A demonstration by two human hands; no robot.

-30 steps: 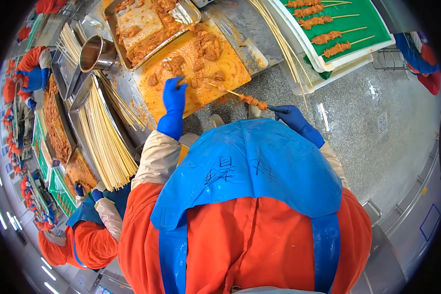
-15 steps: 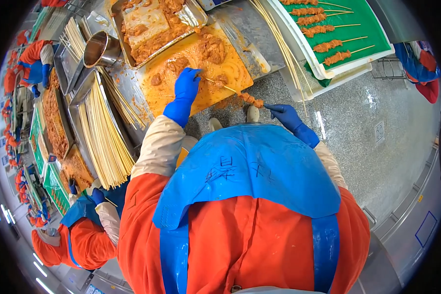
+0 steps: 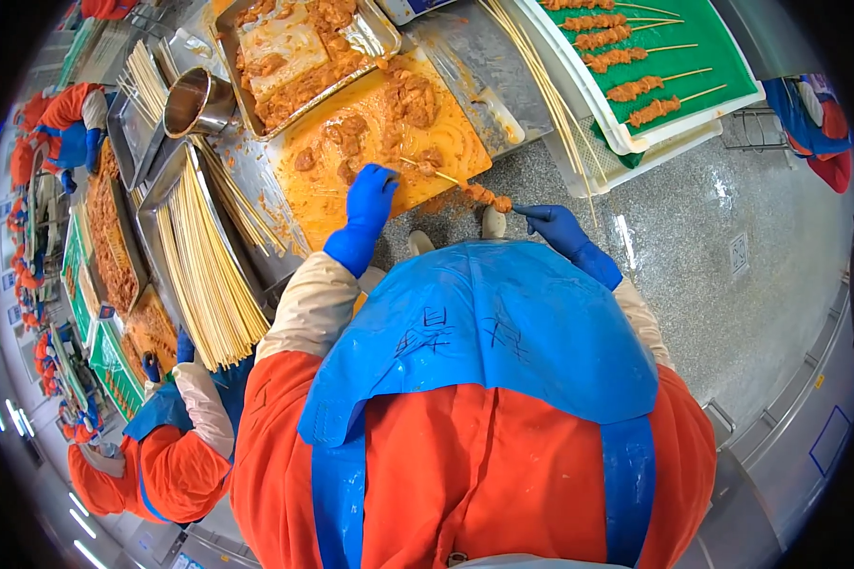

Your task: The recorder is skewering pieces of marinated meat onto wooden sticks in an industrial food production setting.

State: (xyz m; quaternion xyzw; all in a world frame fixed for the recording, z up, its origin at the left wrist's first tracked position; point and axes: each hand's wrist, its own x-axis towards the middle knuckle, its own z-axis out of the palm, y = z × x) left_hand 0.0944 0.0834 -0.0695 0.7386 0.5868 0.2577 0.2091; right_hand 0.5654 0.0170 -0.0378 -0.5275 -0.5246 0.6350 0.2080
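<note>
My right hand (image 3: 562, 233), in a blue glove, grips the near end of a wooden skewer (image 3: 449, 177) with its fingers pointing left. Threaded meat pieces (image 3: 485, 196) sit close to those fingers, and the bare tip lies over the yellow cutting board (image 3: 299, 194). A meat chunk (image 3: 431, 158) lies by the tip; whether the skewer pierces it I cannot tell. My left hand (image 3: 370, 194), gloved in blue too, is at the board's near edge, left of the tip and off the skewer. Its fingers are curled together, hiding anything in them. Marinated meat (image 3: 413, 98) is heaped on the board.
A metal tray of meat (image 3: 381, 33) stands beyond the board. Left are a steel pot (image 3: 197, 100) and a tray of bare skewers (image 3: 209, 270). Finished meat skewers (image 3: 615, 59) lie on a green-lined white tray (image 3: 626, 142), far right. A co-worker (image 3: 176, 455) works at lower left.
My left hand has come away from the skewer tip, moving slightly nearer to me. My right hand still holds the skewer in about the same place.
</note>
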